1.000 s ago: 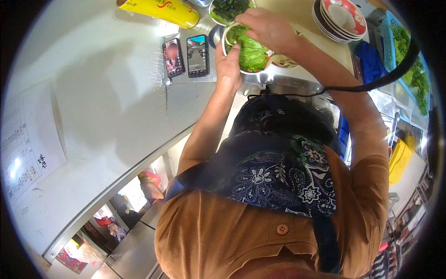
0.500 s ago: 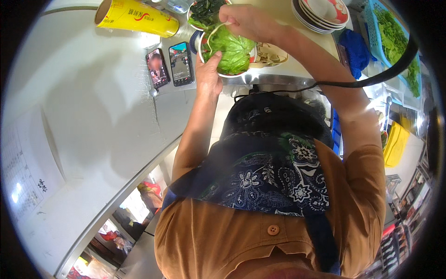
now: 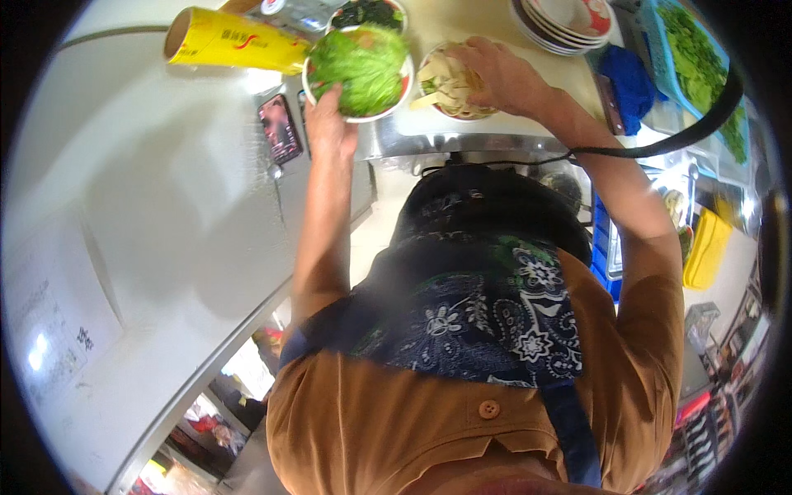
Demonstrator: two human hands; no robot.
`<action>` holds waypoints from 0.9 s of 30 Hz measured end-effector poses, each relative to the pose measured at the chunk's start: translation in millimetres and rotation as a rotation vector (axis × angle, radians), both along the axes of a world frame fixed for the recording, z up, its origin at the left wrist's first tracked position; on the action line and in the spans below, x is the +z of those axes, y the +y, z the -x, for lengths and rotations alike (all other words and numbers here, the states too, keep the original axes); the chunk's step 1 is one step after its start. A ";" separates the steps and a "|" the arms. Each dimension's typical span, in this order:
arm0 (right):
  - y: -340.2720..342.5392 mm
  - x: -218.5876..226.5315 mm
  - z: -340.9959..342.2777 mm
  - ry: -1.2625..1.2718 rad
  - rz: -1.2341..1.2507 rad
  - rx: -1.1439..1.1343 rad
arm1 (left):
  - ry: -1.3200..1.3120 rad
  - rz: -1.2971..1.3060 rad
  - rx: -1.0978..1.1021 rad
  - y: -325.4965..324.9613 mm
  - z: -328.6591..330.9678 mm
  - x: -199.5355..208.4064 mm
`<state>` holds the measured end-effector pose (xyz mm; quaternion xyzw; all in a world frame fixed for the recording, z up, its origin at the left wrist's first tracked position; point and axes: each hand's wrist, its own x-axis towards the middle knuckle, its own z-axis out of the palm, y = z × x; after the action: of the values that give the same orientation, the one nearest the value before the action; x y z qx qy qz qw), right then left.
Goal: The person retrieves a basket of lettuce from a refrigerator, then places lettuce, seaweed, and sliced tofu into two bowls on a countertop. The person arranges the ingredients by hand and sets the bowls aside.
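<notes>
My left hand (image 3: 330,125) grips a white bowl with red marks (image 3: 406,92), its thumb over the near rim. Green lettuce leaves (image 3: 363,73) fill that bowl. To its right is a second bowl heaped with pale, flat slices (image 3: 450,84) of a food I cannot make out. My right hand (image 3: 510,81) is closed over the right side of this second bowl, with fingers bent at its far edge; the hand hides part of the rim. Behind the lettuce stands a bowl of dark leafy food (image 3: 369,15).
A yellow roll (image 3: 235,41) lies at the far left, near a phone (image 3: 280,129); a second phone is mostly hidden behind my left hand. Stacked plates (image 3: 569,23), a blue cloth (image 3: 624,87) and a light-blue basket of greens (image 3: 693,74) are at right. A black strap (image 3: 685,136) crosses there.
My left hand has carried the lettuce bowl left, partly covering one phone. My right hand has left the lettuce and moved right and nearer, onto the bowl of pale slices, which has shifted slightly left.
</notes>
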<state>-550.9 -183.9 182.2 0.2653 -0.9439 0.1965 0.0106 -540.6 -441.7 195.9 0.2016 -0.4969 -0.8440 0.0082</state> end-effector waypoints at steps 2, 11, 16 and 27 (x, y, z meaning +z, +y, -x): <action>-8.3 -6.7 -4.1 0.095 -0.020 0.021 | 0.063 -0.007 0.012 9.0 18.5 -2.5; -5.6 -18.8 12.5 0.035 0.166 -0.005 | -0.100 -0.142 -0.268 73.8 105.4 -23.5; 14.6 -14.2 15.2 -0.072 0.455 -0.016 | -0.208 -0.224 -0.206 106.6 133.9 -48.3; 20.8 -35.5 -3.3 0.057 0.170 -0.083 | -0.240 -0.034 -0.360 106.0 164.2 -114.3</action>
<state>-547.7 -163.1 146.7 0.2296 -0.9333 0.2675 0.0680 -704.8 -335.7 81.6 0.2088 -0.5081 -0.8101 -0.2050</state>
